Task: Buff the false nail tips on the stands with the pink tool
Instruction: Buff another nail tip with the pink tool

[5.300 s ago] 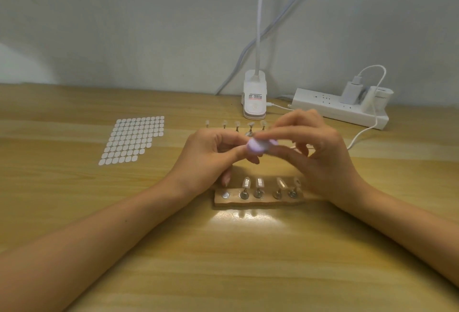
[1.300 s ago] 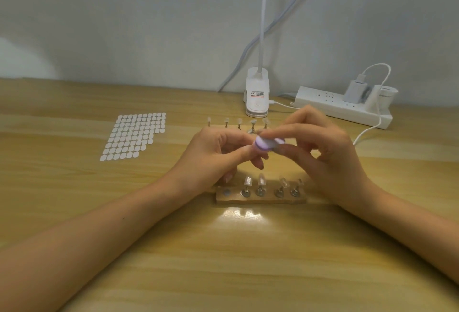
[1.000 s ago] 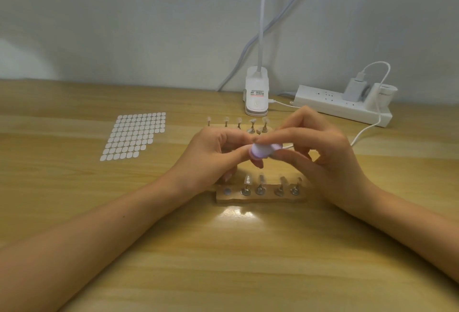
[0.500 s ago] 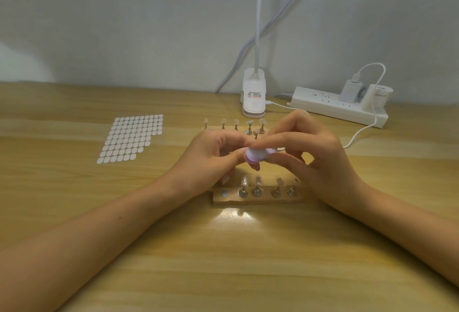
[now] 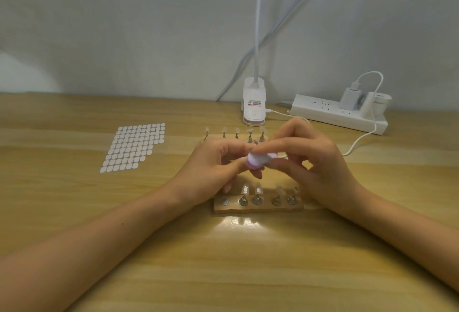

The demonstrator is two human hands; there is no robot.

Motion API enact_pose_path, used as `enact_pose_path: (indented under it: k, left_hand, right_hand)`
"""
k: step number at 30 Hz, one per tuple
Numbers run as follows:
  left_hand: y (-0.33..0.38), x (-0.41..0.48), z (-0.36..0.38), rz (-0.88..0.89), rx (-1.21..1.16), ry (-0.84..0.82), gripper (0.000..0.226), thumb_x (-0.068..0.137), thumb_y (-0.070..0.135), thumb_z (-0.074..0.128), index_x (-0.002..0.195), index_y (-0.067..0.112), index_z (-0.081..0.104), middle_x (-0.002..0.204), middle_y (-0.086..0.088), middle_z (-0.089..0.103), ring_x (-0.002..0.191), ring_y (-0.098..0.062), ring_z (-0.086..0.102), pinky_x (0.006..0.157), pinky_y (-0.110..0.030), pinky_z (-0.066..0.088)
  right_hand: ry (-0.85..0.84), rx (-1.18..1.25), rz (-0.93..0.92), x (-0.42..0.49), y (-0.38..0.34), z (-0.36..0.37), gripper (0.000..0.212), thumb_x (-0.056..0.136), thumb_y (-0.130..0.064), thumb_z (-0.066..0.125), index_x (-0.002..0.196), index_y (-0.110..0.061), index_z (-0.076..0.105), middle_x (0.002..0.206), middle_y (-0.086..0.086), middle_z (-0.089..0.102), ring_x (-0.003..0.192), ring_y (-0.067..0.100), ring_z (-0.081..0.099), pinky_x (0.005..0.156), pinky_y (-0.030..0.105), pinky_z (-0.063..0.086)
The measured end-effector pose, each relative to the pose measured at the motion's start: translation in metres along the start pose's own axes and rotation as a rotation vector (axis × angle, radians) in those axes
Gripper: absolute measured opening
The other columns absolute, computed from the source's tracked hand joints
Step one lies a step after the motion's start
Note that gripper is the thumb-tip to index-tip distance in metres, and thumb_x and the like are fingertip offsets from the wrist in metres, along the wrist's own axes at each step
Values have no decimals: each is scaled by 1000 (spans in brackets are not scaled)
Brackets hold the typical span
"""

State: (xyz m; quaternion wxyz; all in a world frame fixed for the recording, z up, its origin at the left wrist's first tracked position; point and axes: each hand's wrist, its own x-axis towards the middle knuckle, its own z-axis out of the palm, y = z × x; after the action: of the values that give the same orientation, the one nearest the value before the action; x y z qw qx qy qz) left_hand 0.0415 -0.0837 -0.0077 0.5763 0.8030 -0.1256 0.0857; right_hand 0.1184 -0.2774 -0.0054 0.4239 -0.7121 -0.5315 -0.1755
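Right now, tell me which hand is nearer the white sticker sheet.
Left. The left hand is right of the white sticker sheet; the right hand lies farther right.

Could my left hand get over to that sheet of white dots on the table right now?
Probably yes. Only table lies between the left hand and the sheet of white dots, off to its left. But it is curled against the pink tool that the right hand holds, so it looks busy.
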Motion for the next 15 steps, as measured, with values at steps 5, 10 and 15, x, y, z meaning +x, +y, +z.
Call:
enact_pose_path:
  k: [5,10,15]
  left_hand:
    - [-3,1,0,-11,17,37,13,96,16,64,92,19,75,80,1,76,37,-4,41,43,-14,37]
    - [-2,1,-2,-25,-9,50,14,97,16,62,92,18,75,82,-1,76,38,-5,42,44,-13,36]
    - [-2,1,-2,-33,-19,42,13,93,23,65,95,16,76,83,-2,77,38,-5,41,43,-14,36]
  right_hand:
    - [30,-11,60,1,-1,-1,22,89,-28,64,110,-25,70,89,-1,57,68,2,45,56,17,36]
    - [67,5,109,2,0,-2,22,88,-27,64,109,-26,69,91,-10,58,70,1,47,58,17,36]
    - [32,-19,43,1,-1,-1,21,89,-25,66,109,-23,70,89,-1,59,66,0,42,57,17,35]
